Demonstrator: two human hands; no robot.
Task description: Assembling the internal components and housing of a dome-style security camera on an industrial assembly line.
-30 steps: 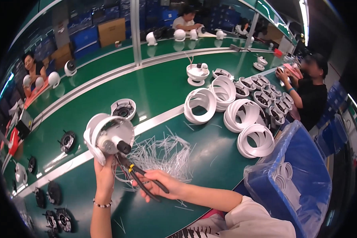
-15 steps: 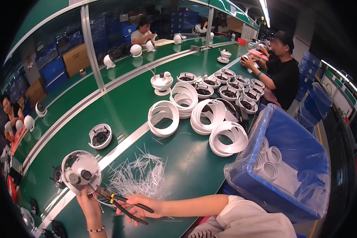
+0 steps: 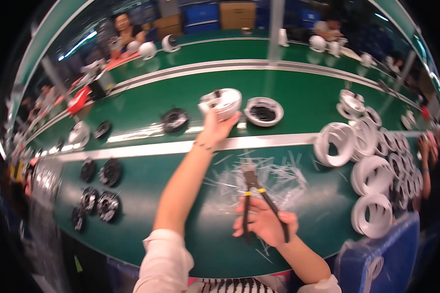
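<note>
My left hand (image 3: pixel 219 128) reaches forward over the green belt and grips a white round camera housing (image 3: pixel 226 103) from its near side. Whether the housing rests on the belt I cannot tell. Just right of it sits a white bowl-shaped shell with a black centre (image 3: pixel 263 112), and to its left lies a black round part (image 3: pixel 174 119). In my right hand (image 3: pixel 268 223) is a pair of cutting pliers (image 3: pixel 250 179) with black and yellow handles, spread apart. Its jaws point away from me, above a heap of thin clear plastic strips (image 3: pixel 283 180).
Stacked white rings (image 3: pixel 371 215) stand at the right, with rows of white shells behind them. Several black round parts (image 3: pixel 108 207) lie at the left. A blue bin (image 3: pixel 381 259) stands at the lower right. People sit across the belt, and a person's arm shows far right.
My view has swung left. My left hand has carried the housing forward, away from the pliers. My right hand still holds the pliers, now over the clear strips.
</note>
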